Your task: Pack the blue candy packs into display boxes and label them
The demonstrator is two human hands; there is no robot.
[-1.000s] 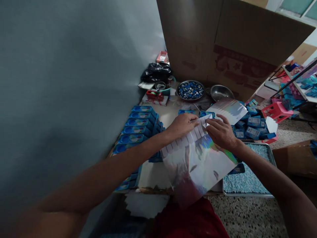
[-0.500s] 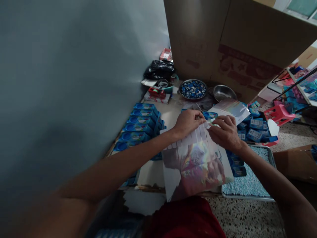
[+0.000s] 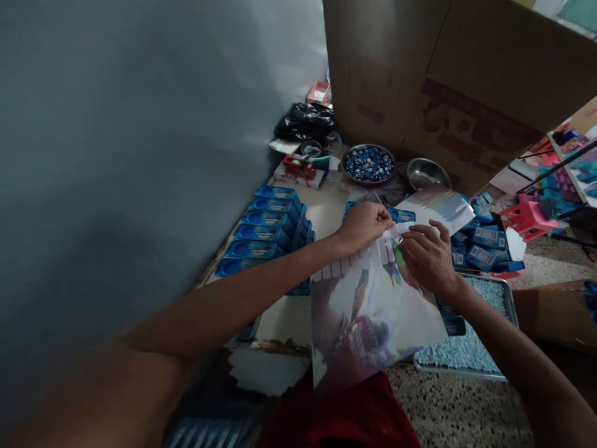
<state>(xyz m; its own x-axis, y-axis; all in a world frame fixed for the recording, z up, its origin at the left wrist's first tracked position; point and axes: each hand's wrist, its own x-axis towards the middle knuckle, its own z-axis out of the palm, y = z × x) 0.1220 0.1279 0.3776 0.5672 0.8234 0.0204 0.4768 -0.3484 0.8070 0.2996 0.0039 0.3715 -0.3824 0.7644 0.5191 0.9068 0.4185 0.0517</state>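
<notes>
A shiny, rainbow-reflecting sheet of stickers (image 3: pixel 373 323) slopes down from my hands toward my lap, with a row of small pale rectangles along its top. At its top edge, my left hand (image 3: pixel 364 228) pinches the sheet with thumb and forefinger. My right hand (image 3: pixel 426 256) is at the sheet's upper right, fingers curled and thumb and forefinger close together near a small pale strip; whether it grips the strip is unclear. Blue printed boxes (image 3: pixel 262 219) stand in a row left of the sheet. Behind my hands lies another shiny sheet (image 3: pixel 441 206).
A bowl of blue and white round pieces (image 3: pixel 368 164) and a metal bowl (image 3: pixel 425 173) stand at the back. A red tape dispenser (image 3: pixel 298 167) is behind the boxes. To the right are a tray of pale blue pellets (image 3: pixel 476 351), loose blue boxes (image 3: pixel 487 246) and a large cardboard box (image 3: pixel 387 74).
The sheet's lower part has swung and its reflections have shifted. My right forefinger has lifted somewhat, while my left hand keeps its pinch. The whole view has shifted slightly.
</notes>
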